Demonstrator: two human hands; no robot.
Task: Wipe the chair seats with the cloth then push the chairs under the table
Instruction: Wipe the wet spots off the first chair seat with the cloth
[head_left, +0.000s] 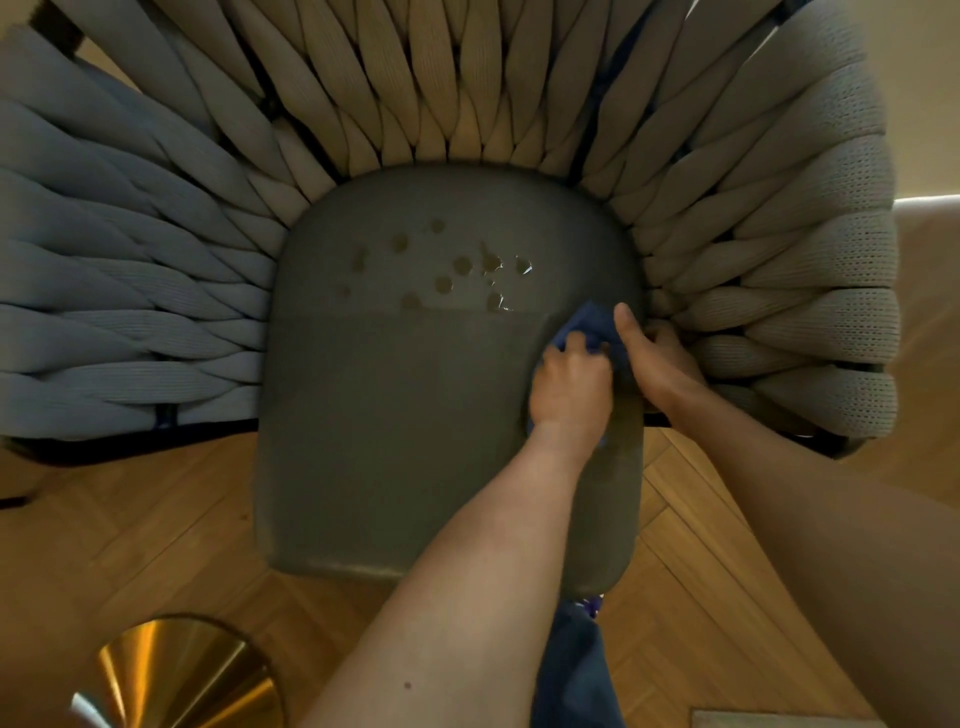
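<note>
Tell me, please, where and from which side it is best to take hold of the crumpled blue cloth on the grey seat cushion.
Grip the bunched upper part of the crumpled blue cloth, coming from above. It stands up off the grey seat cushion between the left hand and the right hand, so fingers can close around it there. The rest seems pressed flat under the hands.

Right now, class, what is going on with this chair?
A person is wiping the grey chair seat with a blue cloth. The left hand grips the cloth at the seat's right side, and the right hand holds it beside. Wet spots near the woven backrest are not yet wiped.
</note>
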